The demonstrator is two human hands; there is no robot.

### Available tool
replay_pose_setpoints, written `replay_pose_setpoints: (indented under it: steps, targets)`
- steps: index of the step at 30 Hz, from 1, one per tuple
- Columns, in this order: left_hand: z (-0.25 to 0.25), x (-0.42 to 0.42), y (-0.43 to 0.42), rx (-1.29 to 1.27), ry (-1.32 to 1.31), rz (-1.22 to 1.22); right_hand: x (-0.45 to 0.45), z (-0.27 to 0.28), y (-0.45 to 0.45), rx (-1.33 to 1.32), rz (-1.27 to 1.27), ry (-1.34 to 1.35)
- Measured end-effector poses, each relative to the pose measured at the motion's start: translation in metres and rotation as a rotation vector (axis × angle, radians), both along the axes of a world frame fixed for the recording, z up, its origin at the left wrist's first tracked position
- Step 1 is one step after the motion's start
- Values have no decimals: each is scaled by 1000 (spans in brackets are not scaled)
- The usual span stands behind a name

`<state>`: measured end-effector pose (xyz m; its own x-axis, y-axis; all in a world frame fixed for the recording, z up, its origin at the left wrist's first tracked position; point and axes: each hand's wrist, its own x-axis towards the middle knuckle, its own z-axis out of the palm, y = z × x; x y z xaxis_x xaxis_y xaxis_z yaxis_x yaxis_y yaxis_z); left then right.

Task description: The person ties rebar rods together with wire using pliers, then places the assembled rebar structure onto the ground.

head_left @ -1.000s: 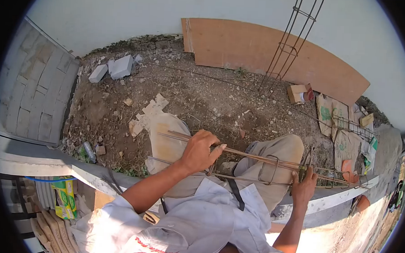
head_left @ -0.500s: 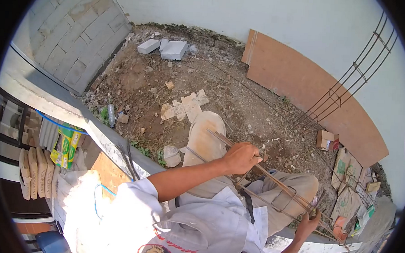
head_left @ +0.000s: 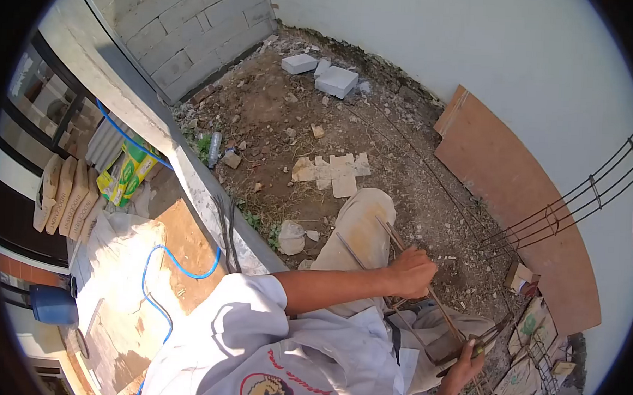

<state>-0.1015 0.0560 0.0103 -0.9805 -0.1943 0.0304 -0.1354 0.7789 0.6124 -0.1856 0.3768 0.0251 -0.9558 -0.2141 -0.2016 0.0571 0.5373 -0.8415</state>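
A narrow cage of thin steel rebar [head_left: 442, 310] with wire stirrups lies across my lap, slanting down to the right. My left hand [head_left: 411, 272] is closed around its upper rods, near their free ends. Lower right, my right hand [head_left: 466, 363] grips dark metal pincers [head_left: 493, 334] beside the rods. Their jaws are partly hidden among the bars, so whether they touch a wire is unclear. One bent knee [head_left: 361, 224] in light trousers stands just beyond the rod ends.
Another rebar cage [head_left: 570, 201] leans by a brown board [head_left: 521, 206] along the white wall. Pale blocks [head_left: 336, 81] and flattened cardboard [head_left: 332, 171] lie on the soil. A concrete ledge [head_left: 197, 185], blue hose [head_left: 179, 266] and cement bags [head_left: 69, 194] are to the left.
The view has turned, shifting the scene. My left hand keeps hold of the rods. In my right hand, the pincers have swung from nearly upright to lying across the rebar.
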Motion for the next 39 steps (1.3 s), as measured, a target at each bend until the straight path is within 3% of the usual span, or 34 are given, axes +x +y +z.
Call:
replay_pose_setpoints:
  steps: [5,9,14,18,21,22,24,25,32,35,39]
  targets:
    - [-4,-9,0,64,-4,42,-6,-4,-8,52,-80,-83]
    - [-7,-13,0,87,37,30,1,32,-17,-158,56,-200]
    - [1,-19,-7,65,-64,0,17,91,-49,-87,148,-186]
    - [6,-17,-16,46,-22,40,15,79,-45,-95,176,-293]
    - [5,-7,-24,30,12,39,7,64,-45,-90,304,-231]
    - [3,-4,-26,15,9,39,7,54,-44,-27,304,-61]
    - [13,4,-33,49,-58,9,4,60,-48,65,350,24]
    - [14,4,-35,48,-50,-14,-1,70,-55,65,408,-53]
    - [32,-8,-54,188,-323,-66,-26,101,-80,555,738,397]
    - [37,-10,-55,220,-260,-87,-35,107,-96,830,840,551]
    - [30,-8,-59,257,-246,-95,-52,90,-117,912,929,752]
